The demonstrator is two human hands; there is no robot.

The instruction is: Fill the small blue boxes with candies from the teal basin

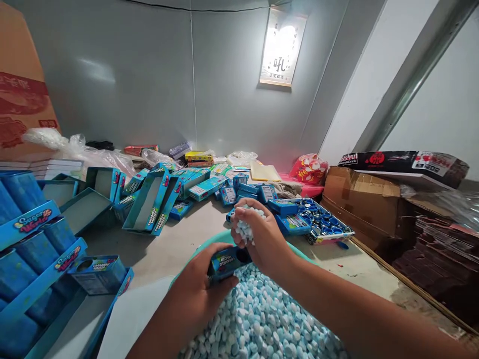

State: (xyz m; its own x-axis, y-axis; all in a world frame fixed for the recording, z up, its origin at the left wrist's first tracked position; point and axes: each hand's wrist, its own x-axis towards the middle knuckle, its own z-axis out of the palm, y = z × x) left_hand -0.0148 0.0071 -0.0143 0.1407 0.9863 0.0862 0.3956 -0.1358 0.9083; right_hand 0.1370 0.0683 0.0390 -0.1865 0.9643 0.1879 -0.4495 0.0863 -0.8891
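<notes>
My left hand (204, 279) is wrapped round a small blue candy box (224, 262), tilted on its side, with a dark round hole in the end toward my right hand. Just above that hole, my right hand (260, 232) is curled round a handful of pale blue and white candies (245, 229). Both hands are over a turquoise tub (305, 255) heaped with loose candies (262, 309) of the same kind. At the left, an open display tray (108, 319) contains one upright candy box (99, 274) with a round hole in its top.
Display trays packed with blue boxes (33, 249) are stacked at the left. Empty trays (149, 199) and several small blue boxes (258, 192) lie behind the tub. A carton of blue round caps (324, 219) sits at right, near a brown cardboard box (359, 199).
</notes>
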